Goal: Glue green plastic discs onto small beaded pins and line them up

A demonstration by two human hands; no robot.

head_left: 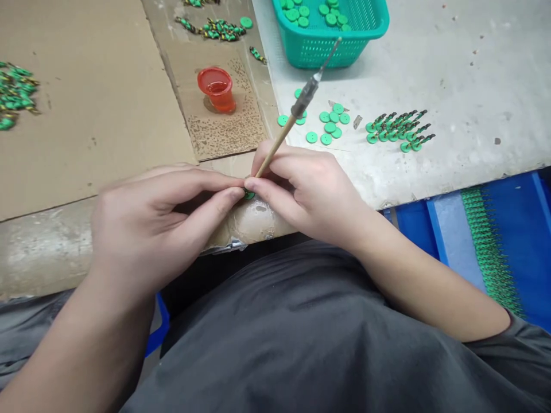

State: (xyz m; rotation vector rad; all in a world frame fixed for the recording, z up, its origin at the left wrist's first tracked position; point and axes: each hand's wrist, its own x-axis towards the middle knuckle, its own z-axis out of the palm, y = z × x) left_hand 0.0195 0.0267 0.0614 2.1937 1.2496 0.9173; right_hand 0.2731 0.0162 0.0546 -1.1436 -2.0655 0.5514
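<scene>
Grey, stained counter is stretching across the view, with sheets of brown cardboard lying over its left half. At the near edge, the two hands are meeting. The left hand is closing thumb and forefinger on a small green disc, which is sitting right at the counter's front edge, mostly hidden between the fingertips. The right hand is pinching the same disc from the other side while also gripping a thin wooden stick with a dark collar and a fine metal tip. The stick is angling up towards a teal plastic mesh basket holding more green discs.

Judging by what is lying about, a fair share looks done. A neat row of stemmed green discs is resting right of centre. Piles of green-and-dark pieces are lying on the cardboard, and a long string of green pieces is lying in a blue plastic crate below the counter. A scatter of loose plain green discs and the basket's stock look unworked.

A small orange-red plastic cup is standing on the cardboard. A dark grey shirt is filling the foreground.
</scene>
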